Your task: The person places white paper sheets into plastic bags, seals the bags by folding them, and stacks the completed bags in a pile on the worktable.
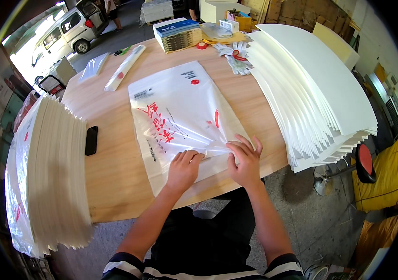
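Note:
A clear plastic bag [185,116] with red and black print lies over a white sheet in the middle of the wooden table. Its near part is pulled into creases that run toward my hands. My left hand [183,170] has its fingers curled down on the plastic near the table's front edge. A little to the right, my right hand [245,163] pinches a gathered fold of the film between thumb and fingers, with its outer fingers raised. What lies directly under my fingertips is hidden.
Tall stacks of white sheets [311,84] and plastic-covered sheets [54,177] flank me. On the table [110,186] are a black phone [91,140], a plastic roll [125,68], gloves [238,58], red tape [202,45] and stacked booklets [178,35]. A stool [365,163] stands at right.

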